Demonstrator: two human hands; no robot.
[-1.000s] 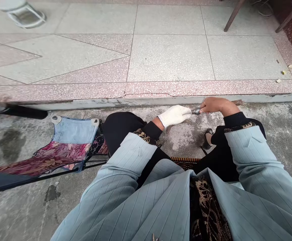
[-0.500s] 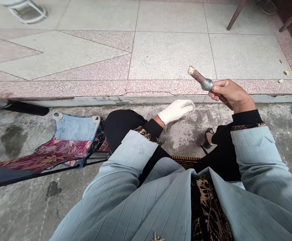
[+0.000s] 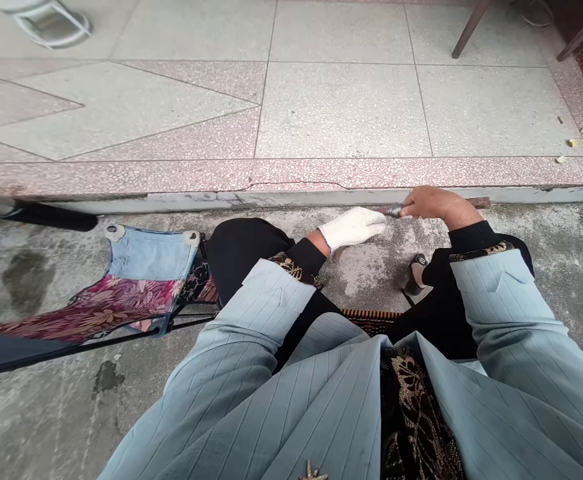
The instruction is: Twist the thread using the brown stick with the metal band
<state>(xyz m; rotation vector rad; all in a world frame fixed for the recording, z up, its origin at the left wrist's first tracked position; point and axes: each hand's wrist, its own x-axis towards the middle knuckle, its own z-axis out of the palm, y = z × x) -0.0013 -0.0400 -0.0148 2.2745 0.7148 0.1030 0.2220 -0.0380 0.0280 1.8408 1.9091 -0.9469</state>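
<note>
My right hand [image 3: 434,202] is bare and closed around a brown wooden stick [image 3: 479,203], held nearly level above the concrete. Grey wire [image 3: 394,210] is wound tightly around the stick just left of my fingers. The stick's left end reaches the fingers of my left hand [image 3: 352,228], and I cannot tell whether they touch it. A white knitted glove covers that hand, its fingers curled closed. A bit of something brownish shows under the glove; most of it is hidden.
A raised tiled step [image 3: 341,110] runs across in front, its edge [image 3: 196,201] just beyond my hands. On the left stands a folding chair [image 3: 146,257] with patterned fabric and a denim end. A black handle-like bar [image 3: 54,212] juts in beside it. Furniture legs [image 3: 471,28] stand far right.
My right hand has come down and turned over, swinging the stick from a raised slant to nearly level, its wire-wound part now beside my gloved hand. My left hand has barely moved.
</note>
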